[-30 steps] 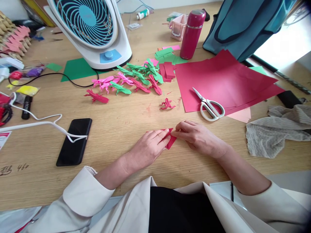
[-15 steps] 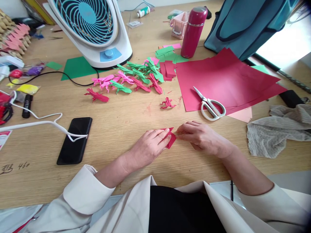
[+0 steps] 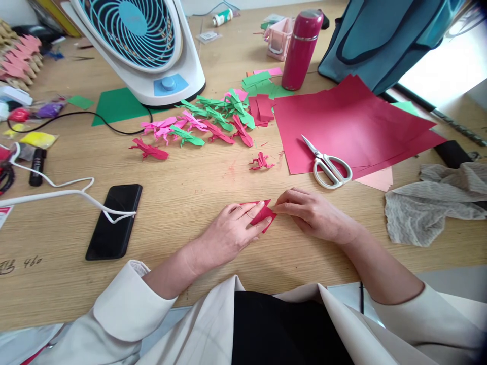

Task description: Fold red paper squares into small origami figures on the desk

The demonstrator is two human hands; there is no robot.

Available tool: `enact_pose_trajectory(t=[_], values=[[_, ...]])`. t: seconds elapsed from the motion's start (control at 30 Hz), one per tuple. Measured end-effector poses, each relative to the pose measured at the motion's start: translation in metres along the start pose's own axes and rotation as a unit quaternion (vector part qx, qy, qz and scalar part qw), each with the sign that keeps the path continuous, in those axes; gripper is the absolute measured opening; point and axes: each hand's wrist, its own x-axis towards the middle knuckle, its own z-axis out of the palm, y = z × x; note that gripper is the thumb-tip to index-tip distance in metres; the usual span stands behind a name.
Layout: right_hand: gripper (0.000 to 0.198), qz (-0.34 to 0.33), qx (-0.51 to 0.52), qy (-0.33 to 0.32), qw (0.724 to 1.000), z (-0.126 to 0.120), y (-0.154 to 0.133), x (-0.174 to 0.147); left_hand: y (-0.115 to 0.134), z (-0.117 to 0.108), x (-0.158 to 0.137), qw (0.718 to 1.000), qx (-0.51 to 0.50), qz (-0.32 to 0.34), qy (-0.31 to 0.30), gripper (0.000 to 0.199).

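A small folded piece of red paper (image 3: 261,215) lies on the wooden table between my hands. My left hand (image 3: 235,228) rests on it, fingers stretched out and pressing it to the tabletop. The fingers of my right hand (image 3: 310,213) are pinched together at the paper's right corner; the fingertips partly hide that corner. Beyond my hands sits a small red folded paper figure (image 3: 261,161). White-handled scissors (image 3: 330,170) lie to the right, on large sheets of red paper (image 3: 335,121).
Several green, pink and red paper figures (image 3: 217,115) lie in a group further back. Behind them stand a fan (image 3: 152,56), a red flask (image 3: 302,50) and a blue bag (image 3: 365,45). A phone (image 3: 114,223) is at left under a white holder; a crumpled cloth (image 3: 414,208) lies right.
My left hand's fingers have shifted slightly over the folded paper. The right fingertips have come in closer, onto its right corner. The whole view has drifted a little.
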Motion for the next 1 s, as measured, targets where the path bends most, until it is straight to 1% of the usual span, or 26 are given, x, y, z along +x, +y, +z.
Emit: enact_pose_trajectory(t=[0.2,0.33,0.43,0.53,0.6,0.67,0.73,0.8,0.87,0.93,1.0], values=[[0.046,-0.011,-0.015,-0.003,1.0,0.003,-0.002,0.003,0.001,-0.005,-0.003,0.999,-0.017,-0.006,-0.039,0.054],[0.041,-0.016,-0.022,-0.009,1.0,0.008,-0.004,0.004,0.0,-0.003,-0.006,0.998,-0.041,-0.003,-0.042,0.06],[0.037,-0.025,-0.014,-0.008,1.0,0.011,-0.006,0.006,-0.003,-0.002,-0.008,0.996,-0.075,0.003,-0.041,0.061],[0.035,-0.03,-0.012,-0.012,0.999,0.014,-0.006,0.007,-0.007,-0.003,-0.01,0.992,-0.117,0.016,-0.045,0.054],[0.034,-0.026,-0.012,-0.017,0.999,0.014,-0.006,0.007,-0.011,-0.004,-0.01,0.988,-0.149,0.014,-0.034,0.042],[0.035,-0.024,-0.01,-0.019,0.999,0.014,-0.006,0.007,-0.014,-0.004,-0.009,0.984,-0.177,-0.018,0.01,0.028],[0.035,-0.023,-0.005,-0.02,1.0,0.014,-0.006,0.007,-0.018,-0.004,-0.006,0.976,-0.19,-0.082,0.064,0.022],[0.035,-0.023,0.0,-0.02,1.0,0.014,-0.006,0.007,-0.019,-0.003,-0.001,0.969,-0.177,-0.147,0.091,0.02],[0.036,-0.024,0.006,-0.017,1.0,0.014,-0.006,0.007,-0.019,-0.003,0.006,0.966,-0.142,-0.2,0.077,0.019],[0.038,-0.026,0.014,-0.01,1.0,0.014,-0.006,0.007,-0.016,-0.005,0.014,0.962,-0.103,-0.249,0.04,0.016],[0.039,-0.028,0.019,-0.007,0.999,0.014,-0.007,0.007,-0.013,-0.007,0.022,0.953,-0.072,-0.293,0.009,0.022]])
